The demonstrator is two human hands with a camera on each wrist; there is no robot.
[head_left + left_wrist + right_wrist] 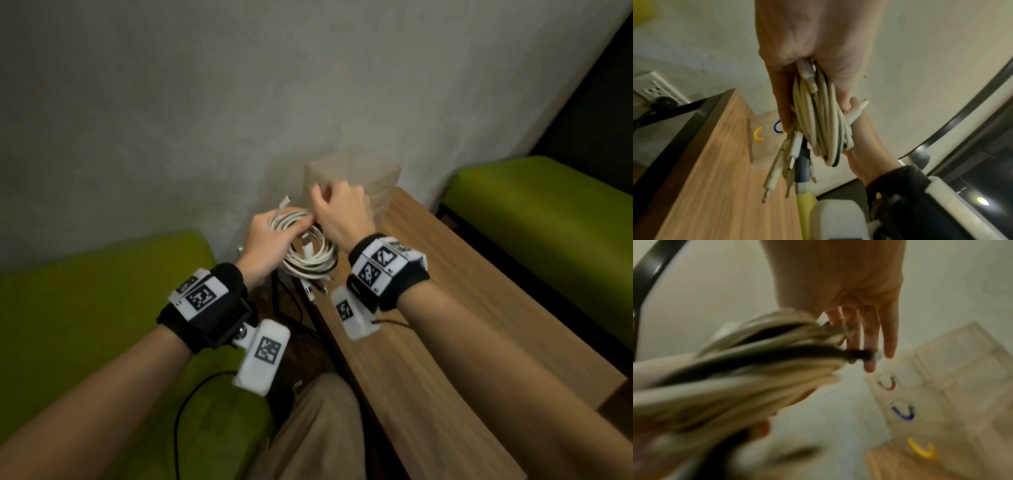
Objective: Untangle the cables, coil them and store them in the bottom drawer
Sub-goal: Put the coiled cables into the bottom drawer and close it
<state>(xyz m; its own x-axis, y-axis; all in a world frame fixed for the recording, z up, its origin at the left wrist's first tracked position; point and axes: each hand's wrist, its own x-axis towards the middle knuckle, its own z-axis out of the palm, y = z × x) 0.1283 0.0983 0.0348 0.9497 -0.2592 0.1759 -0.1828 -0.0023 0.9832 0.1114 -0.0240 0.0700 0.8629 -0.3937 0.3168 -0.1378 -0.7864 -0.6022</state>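
The left hand is wrapped around a coiled bundle of off-white and dark cables, fingers and thumb curled over one side of the loops, holding the coil in the air above the near-left corner of the long wooden table. From the left wrist view the coil hangs down out of the fist, with several loose plug ends, white, beige and one dark blue, dangling at 6 o'clock below it. The right hand sits at 1 o'clock of the coil, just beside the left hand, its thumb and forefinger pinching a strand at the top edge of the loops; in the blurred right wrist view the remaining fingers reach straight down past a dark cable end. Behind both hands, at 12 o'clock against the grey wall, stands a translucent plastic drawer unit on the table's far end; its drawers carry curved handles, red, blue and yellow from top to bottom, and all look closed. Green upholstered seats lie at 9 o'clock and at 3 o'clock of the table.
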